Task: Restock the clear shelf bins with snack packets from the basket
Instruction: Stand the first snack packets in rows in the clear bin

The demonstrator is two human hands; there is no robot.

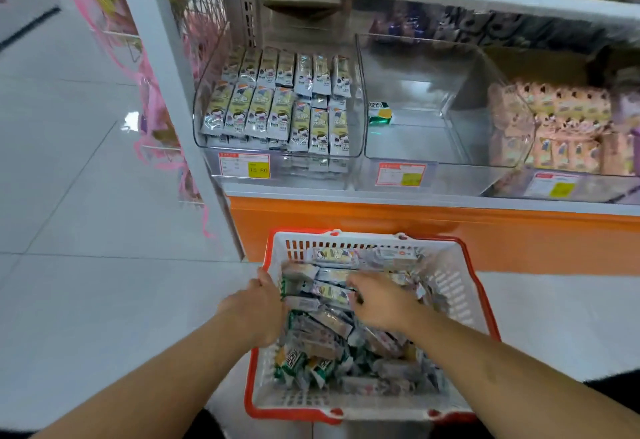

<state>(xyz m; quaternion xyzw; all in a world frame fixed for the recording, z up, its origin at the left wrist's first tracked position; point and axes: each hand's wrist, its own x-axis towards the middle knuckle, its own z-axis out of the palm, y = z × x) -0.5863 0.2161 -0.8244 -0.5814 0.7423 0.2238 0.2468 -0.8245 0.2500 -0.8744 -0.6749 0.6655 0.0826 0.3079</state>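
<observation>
You are crouching over the white plastic shopping basket with the red rim [460,303], and everything else is sitting relative to it. On the basket's left rim your left hand [258,307] is curling its fingers over the edge and gripping it, probably steadying the basket while you are digging. Inside the basket a loose heap of small foil snack packets [325,341], silver, green and pale, is lying jumbled, so you are having to sort by hand. Your right hand [379,303] is reaching into the middle of that heap, palm down with fingers bent onto a silver packet; whether it is already pinching one I cannot tell.

Above and behind the basket, the left clear plastic shelf bin [204,120] is standing nearly full of upright silver-and-yellow packets. Directly above the basket, the middle clear bin [460,68] is holding only a single green-and-yellow packet [380,114] by its left wall, so this is likely where you are heading. Farther right, a third clear bin [533,151] is carrying pink packets.
</observation>
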